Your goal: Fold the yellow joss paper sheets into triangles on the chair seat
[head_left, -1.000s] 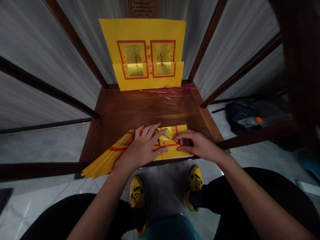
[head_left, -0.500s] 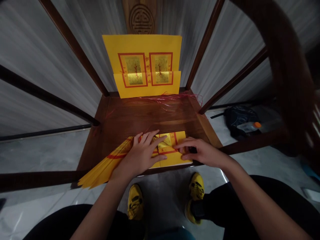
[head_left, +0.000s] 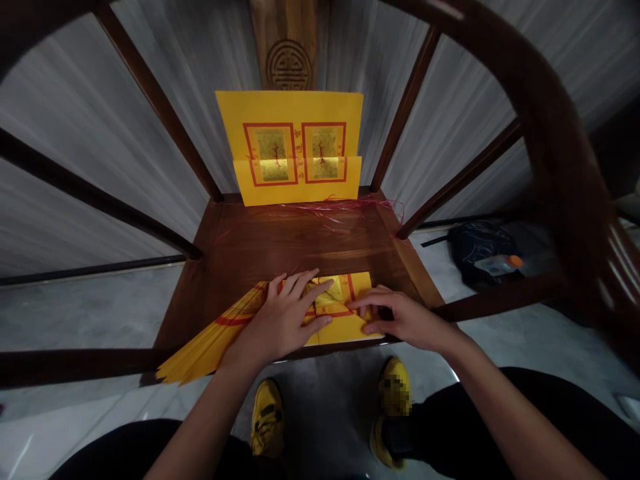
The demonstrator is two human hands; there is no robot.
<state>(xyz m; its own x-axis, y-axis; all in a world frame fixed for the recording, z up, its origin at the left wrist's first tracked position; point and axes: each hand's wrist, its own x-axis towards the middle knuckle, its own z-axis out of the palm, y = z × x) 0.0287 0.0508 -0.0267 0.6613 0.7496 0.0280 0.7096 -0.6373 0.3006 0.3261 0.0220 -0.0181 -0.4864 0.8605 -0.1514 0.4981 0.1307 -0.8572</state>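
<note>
A stack of yellow joss paper [head_left: 340,331], printed with red borders and gold foil, lies near the front edge of the wooden chair seat [head_left: 300,243]. My left hand [head_left: 285,317] presses on its left part, fingers spread and palm down. At the stack's right edge, my right hand [head_left: 400,317] has its thumb and curled fingers on the top sheet, where a slanting fold shows. To the left, partly beneath my left hand and wrist, a fan of yellow sheets [head_left: 200,343] hangs past the seat's front edge.
Against the chair back leans a yellow sheet [head_left: 295,107], bent across, with two gold squares. Pink plastic strings [head_left: 340,208] lie before it. Dark chair spindles [head_left: 157,110] and a curved armrest [head_left: 550,100] surround the seat. A dark backpack [head_left: 473,243] and a bottle [head_left: 495,265] are on the floor.
The camera view has tilted, so the seat and papers appear slightly lower. Both hands keep nearly the same places on the joss paper.
</note>
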